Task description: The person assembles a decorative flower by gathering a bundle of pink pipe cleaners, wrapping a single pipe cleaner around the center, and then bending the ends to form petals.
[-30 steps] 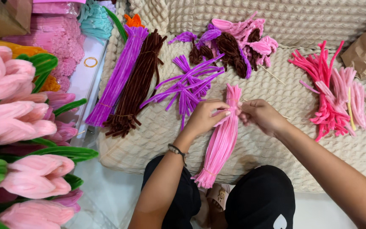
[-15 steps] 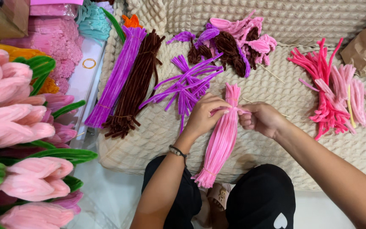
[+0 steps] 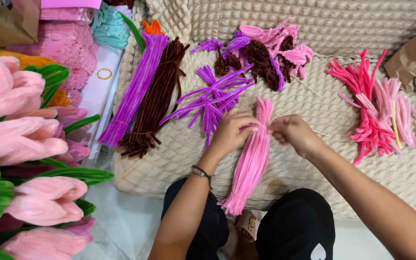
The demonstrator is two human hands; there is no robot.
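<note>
On the bumpy beige blanket [image 3: 314, 159], a pink fuzzy-stick bundle [image 3: 251, 163] lies w/ its top btwn both hands. Left hand [image 3: 232, 132] & right hand [image 3: 292, 132] pinch its top end. Purple sticks [image 3: 213, 98] lie just beside the left hand.

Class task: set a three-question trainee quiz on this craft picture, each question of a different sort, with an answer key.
1. True or false: both hands grip the pink bundle of pipe cleaners near its upper end.
2. Which bundle lies directly beside the long purple bundle? A) brown B) yellow C) white
3. Fill in: the left hand has a dark ____ at its wrist.

Key:
1. True; the left hand and right hand meet at the bundle's upper part.
2. A, the brown bundle.
3. Bracelet.
</note>
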